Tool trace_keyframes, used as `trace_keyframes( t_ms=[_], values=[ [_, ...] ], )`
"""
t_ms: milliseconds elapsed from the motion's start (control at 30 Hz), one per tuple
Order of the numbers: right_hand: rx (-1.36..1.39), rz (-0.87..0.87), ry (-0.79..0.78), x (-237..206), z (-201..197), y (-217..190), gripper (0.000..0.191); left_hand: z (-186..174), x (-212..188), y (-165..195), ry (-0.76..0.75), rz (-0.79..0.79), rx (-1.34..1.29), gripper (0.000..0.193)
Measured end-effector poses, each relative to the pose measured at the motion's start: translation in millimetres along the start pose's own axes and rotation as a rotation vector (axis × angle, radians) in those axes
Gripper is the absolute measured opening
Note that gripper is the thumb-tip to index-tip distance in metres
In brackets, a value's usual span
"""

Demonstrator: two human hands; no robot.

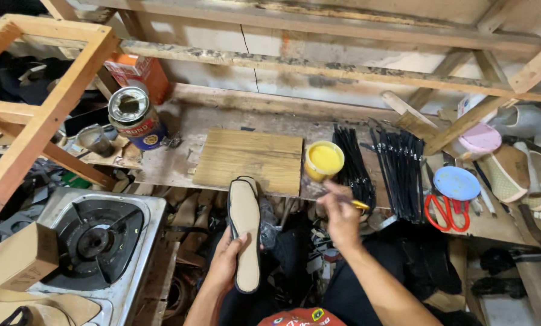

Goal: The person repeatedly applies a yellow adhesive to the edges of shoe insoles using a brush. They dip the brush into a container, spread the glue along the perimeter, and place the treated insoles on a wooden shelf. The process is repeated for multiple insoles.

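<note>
The left hand [225,262] gripped a flat beige insole [245,232], black-edged, from below; the right hand [342,218] pinched a yellow-handled brush [356,204] just under the round tub [324,160] of thick yellow glue. Loading the bristles lightly and keeping the insole level would likely spread glue evenly. Beyond the left hand lay a grained wooden board [249,160] on the rough bench [180,163].

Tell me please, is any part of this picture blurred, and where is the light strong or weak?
Head view: the right hand is smeared by motion blur, while the left hand and the shoe insole look sharp; light is bright on the wooden board and the yellow glue cup, dim under the bench; beams bow slightly at the edges.
</note>
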State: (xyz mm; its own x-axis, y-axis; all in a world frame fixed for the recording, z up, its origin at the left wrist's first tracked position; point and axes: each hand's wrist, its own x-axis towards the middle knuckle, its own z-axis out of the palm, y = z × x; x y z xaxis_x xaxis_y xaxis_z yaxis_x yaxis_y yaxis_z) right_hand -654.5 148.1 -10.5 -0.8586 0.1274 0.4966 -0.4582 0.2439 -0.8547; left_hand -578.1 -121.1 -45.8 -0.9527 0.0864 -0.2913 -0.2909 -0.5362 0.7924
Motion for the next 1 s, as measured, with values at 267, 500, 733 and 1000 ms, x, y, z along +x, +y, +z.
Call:
trace_keyframes(
  t_ms=[267,500,733,1000],
  values=[
    [0.595,0.685,0.165,-4.2,-33.1,19.5,0.034,2.0,-9.7,-17.9,-0.080,0.039,0.077,0.051],
    [0.733,0.734,0.133,7.2,-39.7,18.9,0.027,8.3,-4.5,-13.6,-0.033,-0.070,-0.044,0.050],
    [0.525,0.851,-0.139,32.8,-49.3,15.2,0.027,20.3,1.1,3.6,0.048,-0.063,-0.021,0.049],
    [0.253,0.446,0.016,77.1,-78.0,2.5,0.025,17.3,0.7,10.1,0.030,-0.020,-0.086,0.055]
  ],
)
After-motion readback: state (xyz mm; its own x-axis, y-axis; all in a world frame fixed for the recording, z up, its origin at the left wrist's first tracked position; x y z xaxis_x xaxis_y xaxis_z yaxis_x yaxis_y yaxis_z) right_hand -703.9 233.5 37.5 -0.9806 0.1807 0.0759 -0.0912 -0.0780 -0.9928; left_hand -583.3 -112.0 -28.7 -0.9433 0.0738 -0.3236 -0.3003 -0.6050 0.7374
